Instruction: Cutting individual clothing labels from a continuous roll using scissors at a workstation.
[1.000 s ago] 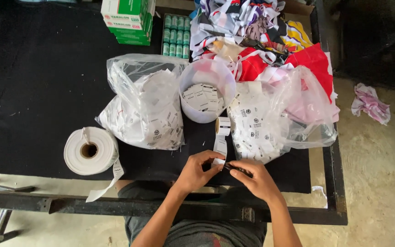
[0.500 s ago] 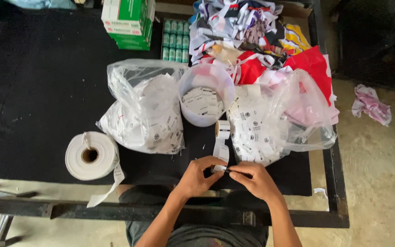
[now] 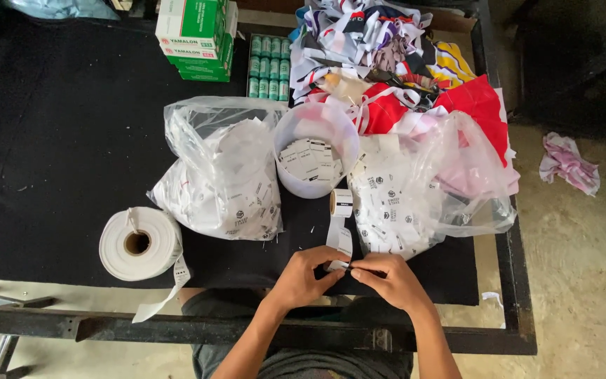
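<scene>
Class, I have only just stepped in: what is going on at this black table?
A person seated at the black-covered table pinches the loose end of a small roll of white label strip between the left hand and right hand at the near edge. Just beyond stand a white plastic tub of cut labels and two clear plastic bags of labels. A large white tape roll lies to the left, colourful fabric pieces at the far end.

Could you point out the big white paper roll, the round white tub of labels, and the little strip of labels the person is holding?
Big white paper roll [image 3: 140, 243], head view, on its flat end face beside the core.
Round white plastic tub [image 3: 296, 187], head view, on its front wall.
Narrow white label strip [image 3: 341, 238], head view, on its middle above the hands.
</scene>
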